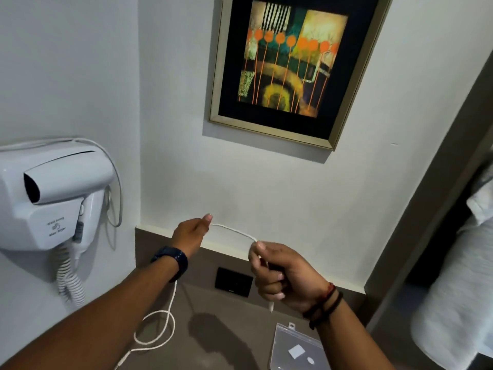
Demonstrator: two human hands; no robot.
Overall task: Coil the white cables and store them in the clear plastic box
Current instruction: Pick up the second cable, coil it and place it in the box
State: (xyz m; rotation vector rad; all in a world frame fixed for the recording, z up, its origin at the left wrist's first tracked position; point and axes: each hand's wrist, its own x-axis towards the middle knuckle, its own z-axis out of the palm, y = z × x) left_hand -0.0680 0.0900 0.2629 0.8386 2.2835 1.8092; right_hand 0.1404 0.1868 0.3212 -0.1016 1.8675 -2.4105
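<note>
A white cable (232, 230) is stretched between both hands in front of the wall. My left hand (192, 232) pinches one part of it, and the rest hangs down below my wrist into a loose loop (157, 329) over the brown counter. My right hand (277, 271) is closed on the other part, with the cable's white plug end (271, 307) sticking out below the fist. The clear plastic box (290, 345) lies flat on the counter under my right forearm, with small white pieces inside.
A white wall-mounted hair dryer (53, 193) with a coiled cord hangs at the left. A black wall socket (233, 282) sits in the counter's backsplash. A framed picture (290, 62) hangs above. White bedding (458, 276) shows at the right edge.
</note>
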